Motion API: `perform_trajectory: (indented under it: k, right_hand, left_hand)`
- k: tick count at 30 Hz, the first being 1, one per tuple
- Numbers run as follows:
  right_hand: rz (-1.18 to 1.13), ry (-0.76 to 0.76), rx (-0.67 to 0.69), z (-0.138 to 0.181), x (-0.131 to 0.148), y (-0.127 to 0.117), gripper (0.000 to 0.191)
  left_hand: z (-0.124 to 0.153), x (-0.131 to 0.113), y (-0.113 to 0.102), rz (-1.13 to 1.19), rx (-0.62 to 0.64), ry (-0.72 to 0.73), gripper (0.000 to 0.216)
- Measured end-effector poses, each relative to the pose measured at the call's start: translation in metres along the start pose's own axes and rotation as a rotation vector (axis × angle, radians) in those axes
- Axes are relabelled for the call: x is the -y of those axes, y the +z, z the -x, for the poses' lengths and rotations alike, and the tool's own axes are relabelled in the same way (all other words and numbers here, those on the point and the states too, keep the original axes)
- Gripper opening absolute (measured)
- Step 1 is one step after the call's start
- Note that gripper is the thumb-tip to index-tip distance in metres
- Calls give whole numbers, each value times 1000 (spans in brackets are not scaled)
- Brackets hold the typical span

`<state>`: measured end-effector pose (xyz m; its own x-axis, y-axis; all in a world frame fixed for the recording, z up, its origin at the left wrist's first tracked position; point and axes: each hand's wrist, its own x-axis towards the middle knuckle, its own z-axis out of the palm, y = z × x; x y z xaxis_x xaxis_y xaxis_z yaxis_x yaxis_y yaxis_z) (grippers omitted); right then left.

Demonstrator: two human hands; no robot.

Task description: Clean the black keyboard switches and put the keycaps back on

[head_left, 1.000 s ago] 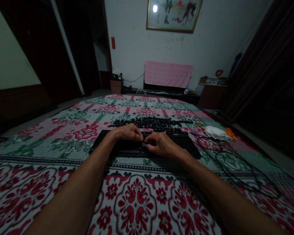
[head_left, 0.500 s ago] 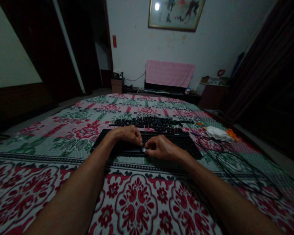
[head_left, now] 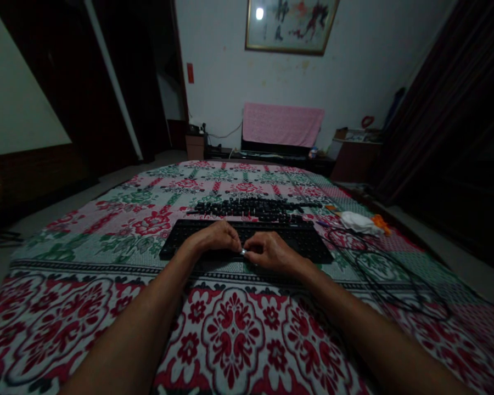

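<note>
A black keyboard base (head_left: 177, 233) without most of its keys lies across the bedspread (head_left: 119, 219) in front of me. My left hand (head_left: 220, 237) is closed in a pinch over its middle, and my right hand (head_left: 267, 249) meets it there, also pinched. Between the fingertips shows a small whitish piece (head_left: 243, 252), too small to name. The right fingers grip it; what the left fingers hold is hidden. Just beyond the keyboard, several loose black keycaps (head_left: 251, 207) lie in uneven rows.
To the right lies a black cable (head_left: 395, 296) in loose loops. A white cloth (head_left: 356, 222) and an orange item (head_left: 381, 224) lie behind it. Further back, a pink towel (head_left: 282, 125) covers a dark screen, beside a low cabinet (head_left: 356, 162).
The left hand has lowered slightly and the fingertips of both hands have come together around the small whitish piece. The view has shifted a little.
</note>
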<state>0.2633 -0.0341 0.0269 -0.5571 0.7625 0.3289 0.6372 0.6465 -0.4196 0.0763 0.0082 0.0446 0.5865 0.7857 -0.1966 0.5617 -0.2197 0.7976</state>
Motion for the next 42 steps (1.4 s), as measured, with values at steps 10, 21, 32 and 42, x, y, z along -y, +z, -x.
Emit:
perform_trajectory:
  k: [10,21,32,42]
  right_hand:
    - [-41,-53,-181,11,-11,15,17]
    - [-102,-9,-179,8,-9,15,14]
    - [-121,-13,-178,8,-11,18,12]
    - [-66,-22,-173,9,-7,16,13]
  left_hand:
    - [-4,4,5,4,-76,-26,15]
    - [-6,1,6,1,-59,-37,15]
    - [-5,-1,5,20,-45,-48,13]
    - [-2,-3,3,44,9,-41,12]
